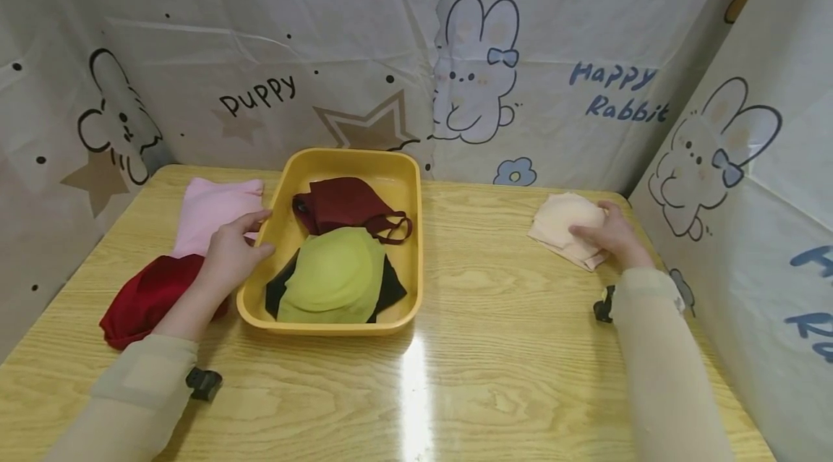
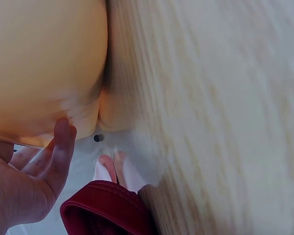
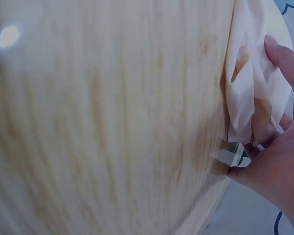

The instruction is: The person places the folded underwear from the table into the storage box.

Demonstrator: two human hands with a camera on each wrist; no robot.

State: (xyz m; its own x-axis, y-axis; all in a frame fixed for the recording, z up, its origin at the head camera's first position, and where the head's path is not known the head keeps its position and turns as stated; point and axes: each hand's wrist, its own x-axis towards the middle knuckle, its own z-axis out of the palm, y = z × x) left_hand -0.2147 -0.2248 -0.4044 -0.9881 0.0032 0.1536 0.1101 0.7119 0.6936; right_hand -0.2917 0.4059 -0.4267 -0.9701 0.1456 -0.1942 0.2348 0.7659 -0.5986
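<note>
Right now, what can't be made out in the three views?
Black cloth: head view, mostly under the green cloth.
Red cloth: head view, left forearm covers part; left wrist view, bottom edge cuts it.
Pink cloth: head view, left hand covers part.
Cream cloth: right wrist view, top edge cuts it.

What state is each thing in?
Tray: upright, partly filled.
Green cloth: domed, in tray.
Black cloth: partly beneath green cloth.
Maroon cloth: in tray, strap looped.
Pink cloth: lying, partly hidden.
Red cloth: bulging, partly hidden.
Cream cloth: rumpled, held.
Left grip: empty, at tray's left.
Right grip: holding cream cloth.
</note>
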